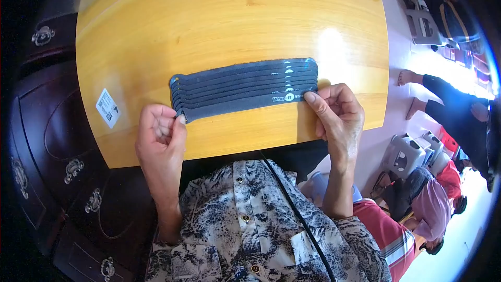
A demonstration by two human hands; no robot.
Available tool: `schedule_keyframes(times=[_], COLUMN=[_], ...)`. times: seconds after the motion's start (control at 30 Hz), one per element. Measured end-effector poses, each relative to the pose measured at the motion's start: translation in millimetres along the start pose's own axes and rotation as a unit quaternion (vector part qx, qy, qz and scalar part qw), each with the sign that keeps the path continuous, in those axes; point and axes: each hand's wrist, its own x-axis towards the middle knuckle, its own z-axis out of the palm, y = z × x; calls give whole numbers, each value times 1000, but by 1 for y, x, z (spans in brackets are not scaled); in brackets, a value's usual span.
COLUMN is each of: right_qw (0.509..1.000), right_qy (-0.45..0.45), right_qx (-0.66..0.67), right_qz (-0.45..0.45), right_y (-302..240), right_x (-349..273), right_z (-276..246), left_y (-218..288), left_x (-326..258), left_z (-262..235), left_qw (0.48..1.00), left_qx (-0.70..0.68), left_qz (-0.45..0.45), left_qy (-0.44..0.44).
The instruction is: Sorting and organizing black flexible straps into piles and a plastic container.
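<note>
Several dark hook-and-loop storage straps [242,81] lie fanned out on the wooden table, overlapping in stepped rows. Each has a rounded end, and pale printing shows toward their right ends. My left hand [162,133] pinches the left end of the nearest strap [235,106] between thumb and fingertips. At that strap's right end, my right hand [336,112] has its thumb on top and the fingers curled beneath. The strap is stretched straight between both hands, along the near edge of the stack. Whether its underside touches the table cannot be seen.
A white label [107,108] is stuck on the left of the yellow wood table [235,26]. Dark cabinets [52,120] with metal handles stand at left. To the right are grey plastic stools [407,154], seated people [430,203] and a person's bare legs.
</note>
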Motion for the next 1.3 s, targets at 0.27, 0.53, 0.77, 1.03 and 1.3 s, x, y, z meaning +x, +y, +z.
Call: schedule_keyframes(times=[0.27, 0.53, 0.77, 1.03, 1.3], right_qw=[1000, 1000, 983, 989, 990], right_qy=[13, 6, -19, -117, -67], right_qx=[-23, 2, -163, -75, -108], right_qz=[-13, -9, -81, 41, -56], right_y=[2, -3, -9, -21, -24], right_x=[0, 1, 17, 29, 5], right_z=[0, 2, -8, -18, -15], left_y=[5, 6, 7, 11, 13], left_x=[-2, -1, 1, 2, -7], left_z=[1, 0, -3, -8, 0], left_qw=[999, 998, 998, 998, 998], left_qx=[-7, -39, -30, -18, 42], left_qz=[-36, -41, -43, -54, 1], left_qy=[2, -5, -31, -38, 46])
